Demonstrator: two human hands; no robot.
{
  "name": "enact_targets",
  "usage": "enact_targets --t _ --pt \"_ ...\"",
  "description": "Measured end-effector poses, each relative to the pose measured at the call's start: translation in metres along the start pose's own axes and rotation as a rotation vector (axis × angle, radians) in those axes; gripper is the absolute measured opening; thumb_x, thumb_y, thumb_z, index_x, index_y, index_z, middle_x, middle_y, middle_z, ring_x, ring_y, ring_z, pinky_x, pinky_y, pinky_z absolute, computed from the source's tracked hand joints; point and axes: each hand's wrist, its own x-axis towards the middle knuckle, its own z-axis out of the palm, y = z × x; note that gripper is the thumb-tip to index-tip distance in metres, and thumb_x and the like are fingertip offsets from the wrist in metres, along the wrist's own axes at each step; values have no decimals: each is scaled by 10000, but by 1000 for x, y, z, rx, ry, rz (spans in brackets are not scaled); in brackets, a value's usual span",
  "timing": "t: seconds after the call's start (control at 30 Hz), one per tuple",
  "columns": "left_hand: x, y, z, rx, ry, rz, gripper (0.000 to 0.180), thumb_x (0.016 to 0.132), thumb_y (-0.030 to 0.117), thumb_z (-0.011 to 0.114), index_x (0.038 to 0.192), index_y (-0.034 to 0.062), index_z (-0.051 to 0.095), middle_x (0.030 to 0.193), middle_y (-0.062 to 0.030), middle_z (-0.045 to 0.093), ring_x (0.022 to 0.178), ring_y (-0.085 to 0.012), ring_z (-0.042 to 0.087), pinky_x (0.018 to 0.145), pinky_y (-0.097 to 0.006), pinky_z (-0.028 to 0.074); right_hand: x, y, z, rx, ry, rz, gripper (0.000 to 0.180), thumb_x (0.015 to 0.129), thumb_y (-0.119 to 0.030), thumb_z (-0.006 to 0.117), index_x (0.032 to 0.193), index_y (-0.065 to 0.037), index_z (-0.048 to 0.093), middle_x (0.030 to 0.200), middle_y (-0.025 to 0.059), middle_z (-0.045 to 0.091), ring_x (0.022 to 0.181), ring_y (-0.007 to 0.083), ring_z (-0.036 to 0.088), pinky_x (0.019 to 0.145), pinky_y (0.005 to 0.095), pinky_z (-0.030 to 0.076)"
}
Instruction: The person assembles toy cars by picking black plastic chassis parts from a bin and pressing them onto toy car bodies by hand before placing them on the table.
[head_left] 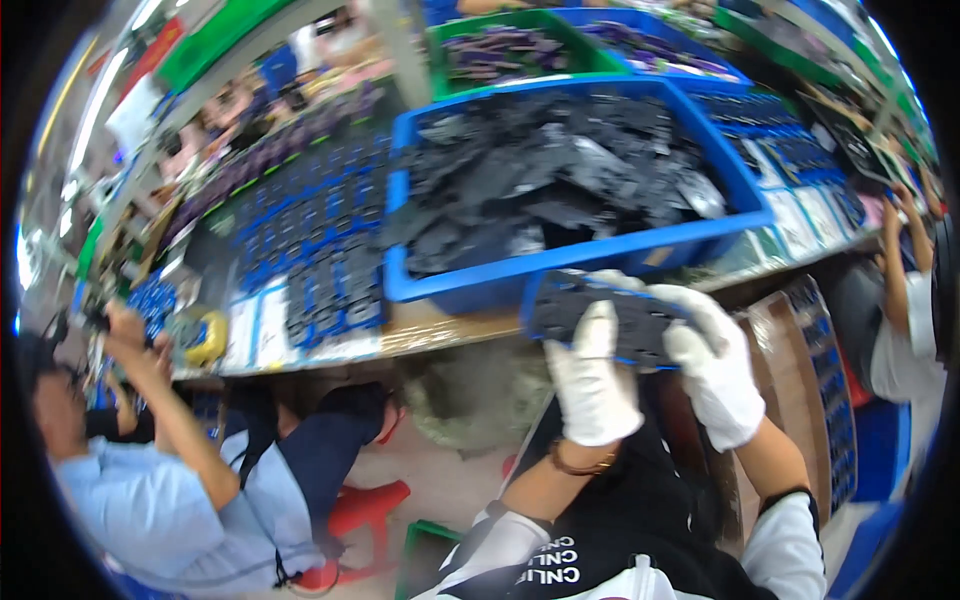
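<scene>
At lower centre, the left hand [594, 378] in a white fabric glove and the right hand [716, 362], likewise gloved, grasp a flat blue tray [600, 318] of dark moulded parts, just below the blue plastic bin [575, 258] heaped with black pieces.

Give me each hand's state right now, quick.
Left hand: gloved, closed on the blue tray of black parts.
Right hand: gloved, closed on the same tray's right end.

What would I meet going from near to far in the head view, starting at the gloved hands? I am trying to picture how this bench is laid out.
Left hand and right hand on a dark tray → big blue bin of dark parts → green bin at the back.
</scene>
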Motion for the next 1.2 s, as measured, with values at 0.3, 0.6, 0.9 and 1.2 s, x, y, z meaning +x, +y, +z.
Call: enact_targets --t 0.3,0.6,0.9,1.2 --pt "-9 95 -54 294 66 66 432 1007 341 475 1322 51 417 1171 -143 582 1007 -290 621 886 -456 529 -16 21 9 -326 -53 -350 774 838 -576 638 1328 4 486 1211 158 496 1052 247 554 934 368 456" --pt "107 356 -234 3104 276 750 544 897 177 617 1388 40 426 1304 -111 549 1135 -260 538 989 -354 420 -45 33 -113 -415 274 -146 301 916 -35 553 1211 17 567 1189 85 543 1022 166 561 909 289 450" --pt "160 446 -374 1636 268 347 486 991 165 434 1448 29 336 1501 -80 340 1376 -221 289 1153 -358 211 -3 57 -190 -695 483 -425 209 814 -62 653 1018 -18 657 1014 149 613 974 306 606 856 357 474" --pt "139 406 -299 1669 679 491 423 997 243 462 1357 21 486 1337 -105 525 1206 -222 475 1057 -331 331 85 94 -323 -1056 794 -155 294 881 -204 571 1158 -115 613 1091 185 627 1005 339 627 869 430 496"
